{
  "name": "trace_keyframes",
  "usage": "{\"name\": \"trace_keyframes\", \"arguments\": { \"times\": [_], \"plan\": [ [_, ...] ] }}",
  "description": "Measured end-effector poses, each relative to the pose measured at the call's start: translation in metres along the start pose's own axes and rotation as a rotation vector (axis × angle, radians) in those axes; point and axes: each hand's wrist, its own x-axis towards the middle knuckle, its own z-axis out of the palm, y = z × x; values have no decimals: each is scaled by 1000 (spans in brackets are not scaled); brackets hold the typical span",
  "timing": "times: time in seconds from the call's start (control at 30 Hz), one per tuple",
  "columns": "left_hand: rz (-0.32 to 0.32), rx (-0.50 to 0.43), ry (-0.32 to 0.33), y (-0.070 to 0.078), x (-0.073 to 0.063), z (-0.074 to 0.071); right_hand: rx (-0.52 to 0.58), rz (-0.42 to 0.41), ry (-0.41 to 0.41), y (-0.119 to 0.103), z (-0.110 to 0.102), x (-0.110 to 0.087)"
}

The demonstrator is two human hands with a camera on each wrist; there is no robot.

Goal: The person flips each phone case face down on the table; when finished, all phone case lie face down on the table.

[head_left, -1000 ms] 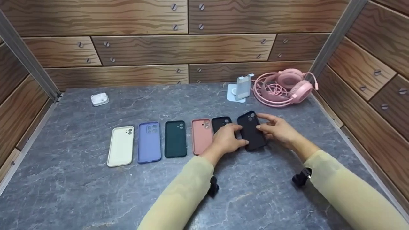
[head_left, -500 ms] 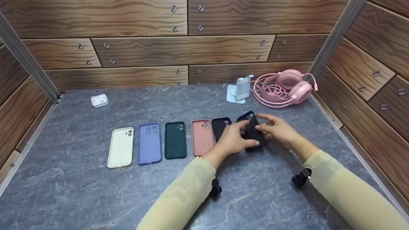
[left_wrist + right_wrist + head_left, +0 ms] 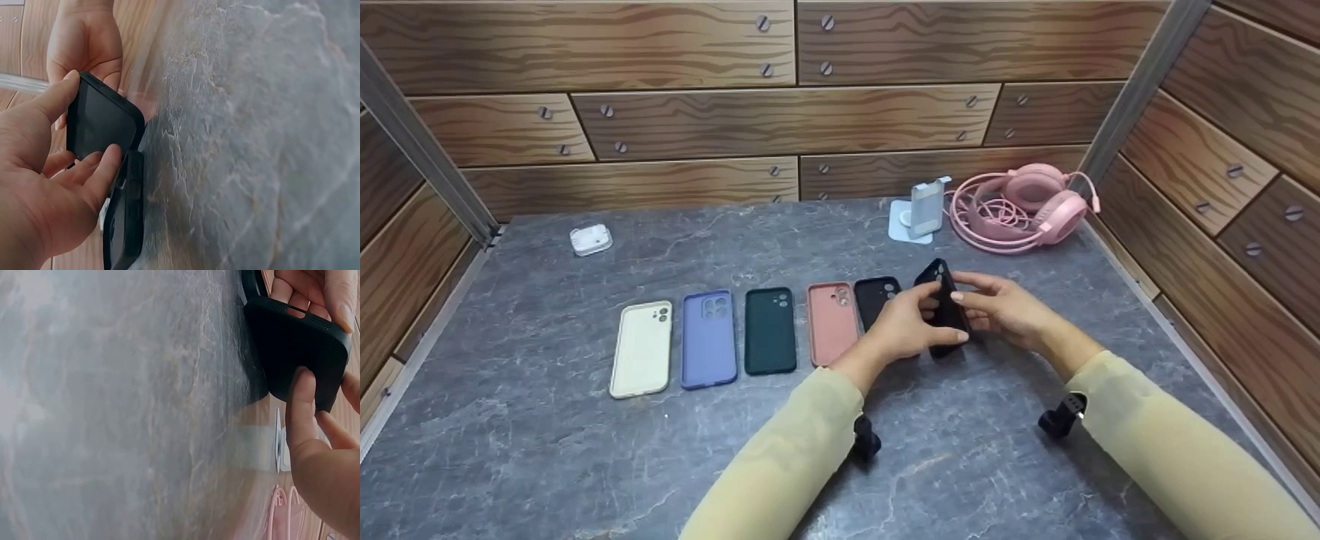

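Observation:
A black phone case (image 3: 947, 309) stands tilted on its long edge between my two hands. My left hand (image 3: 904, 326) holds it by the edges, thumb at the near end and fingers toward the camera-hole end. In the left wrist view the thumb tip meets the rim of the case (image 3: 104, 124). My right hand (image 3: 1011, 309) grips it from the other side; in the right wrist view the thumb presses on the back of the case (image 3: 292, 349). A second black phone case (image 3: 872, 295) lies just left, partly hidden under my left hand.
Leftward in a row lie pink (image 3: 832, 322), dark green (image 3: 770, 330), purple (image 3: 709, 349) and cream (image 3: 641, 352) phone cases. Behind are a white earphone case (image 3: 591, 239), a light blue phone stand (image 3: 928, 210) and pink headphones (image 3: 1054, 217). Wood-patterned walls enclose the grey table (image 3: 585, 465).
My left hand has moved right, from beside the black phone case onto it. The case has turned from leaning back to standing steeper on its edge. The other cases stay put.

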Motion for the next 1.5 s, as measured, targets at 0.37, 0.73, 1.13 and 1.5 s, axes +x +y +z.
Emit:
{"name": "trace_keyframes", "arguments": {
  "times": [0.37,0.73,1.13,1.5],
  "plan": [
    [-113,-372,-73,-3,-5,-5,41,14,-45,1,-3,-2],
    [-157,-589,-125,-10,-5,-10,19,41,-53,3,4,4],
    [-125,-665,-152,-14,-10,-17,10,33,-63,7,9,9],
    [-120,-708,-172,-16,-12,-23,-98,22,49,4,20,12]
  ]
}}
